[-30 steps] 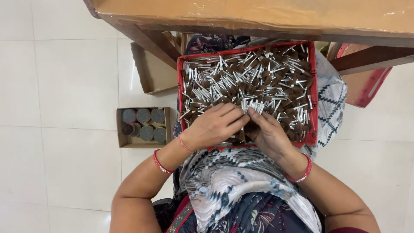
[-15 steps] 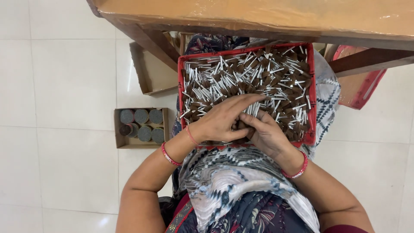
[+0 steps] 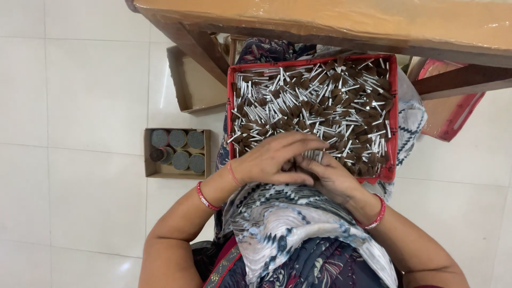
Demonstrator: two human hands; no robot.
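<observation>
A red tray [image 3: 393, 114] rests on my lap, filled with several small pins that have silver shanks and brown heads [image 3: 320, 96]. Both hands meet at the tray's near edge. My left hand [image 3: 274, 160] lies over the right with its fingers stretched across and pressed together. My right hand [image 3: 333, 178] is curled beneath it. Between them shows a small bundle of silver shanks [image 3: 314, 156], held by both hands. Red bangles sit on both wrists. A patterned cloth [image 3: 288, 224] covers my lap.
A wooden table [image 3: 320, 18] overhangs the tray's far side, with a leg [image 3: 200, 45] at the left. On the white tiled floor to the left stand a small cardboard box of round grey discs [image 3: 176, 152] and an open cardboard box [image 3: 194, 80]. A red box [image 3: 448, 114] lies at the right.
My left hand has slid further over the right, its fingers now stretched across it. The hands stay at the tray's near edge, closing on a bundle of pins.
</observation>
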